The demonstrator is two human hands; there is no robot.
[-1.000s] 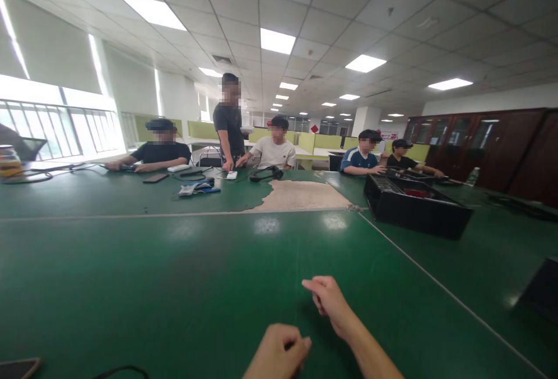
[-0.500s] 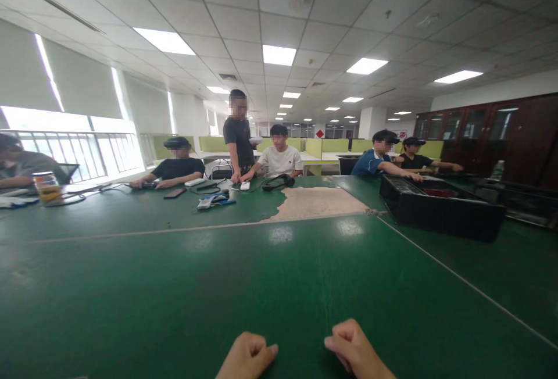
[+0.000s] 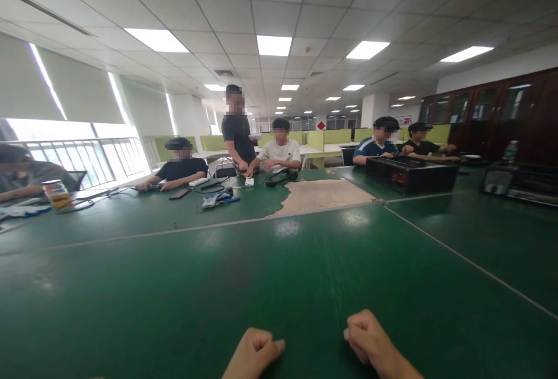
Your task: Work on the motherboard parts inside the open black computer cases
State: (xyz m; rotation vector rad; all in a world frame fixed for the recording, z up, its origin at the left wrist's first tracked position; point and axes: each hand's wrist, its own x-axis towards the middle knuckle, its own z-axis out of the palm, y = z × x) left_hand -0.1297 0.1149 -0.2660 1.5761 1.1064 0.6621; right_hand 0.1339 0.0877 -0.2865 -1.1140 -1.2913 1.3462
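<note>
At the far left, a person's sleeve (image 3: 26, 174) leans on the green table (image 3: 174, 286) beside a jar with an orange label (image 3: 56, 194). Further along the far edge a dark phone (image 3: 180, 193) lies flat near a seated person in black (image 3: 183, 167), and black headphones (image 3: 281, 177) sit just left of a worn tan patch (image 3: 322, 194) where the green covering has peeled away.

Low in my view, my left hand (image 3: 255, 353) is curled into a loose fist with nothing in it, resting on or just above the table; I cannot tell which. Just to its right, apart from it, my right hand (image 3: 370, 341) is clenched the same way and also empty.

The table is the only thing within reach, directly under both fists. I judge its surface hard, flat and slightly glossy, so probably slick under the skin, with nothing to grip except an edge out of view.

Well off to the right stands a black open case (image 3: 412, 174).
</note>
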